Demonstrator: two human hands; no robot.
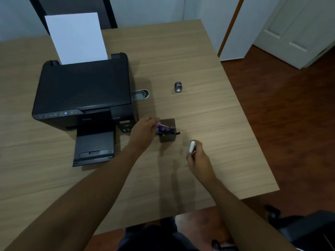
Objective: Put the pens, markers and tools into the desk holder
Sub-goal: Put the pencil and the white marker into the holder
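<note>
A dark square desk holder (167,138) stands on the wooden desk (199,109) in front of the printer. Several pens and tools stick out of its top, among them a blue-purple one (161,128) and a black one (175,133). My left hand (144,132) is at the holder's left rim, fingers curled at the blue item; whether it grips it is unclear. To the right and nearer me, my right hand (197,156) is shut on a white marker (191,146), its tip pointing up and away.
A black printer (83,95) with a white sheet (76,37) upright in its feeder fills the desk's left. A small metal tin (143,94) lies beside it and a grey sharpener-like object (178,87) sits farther right. The desk's right edge drops to a wooden floor (290,124).
</note>
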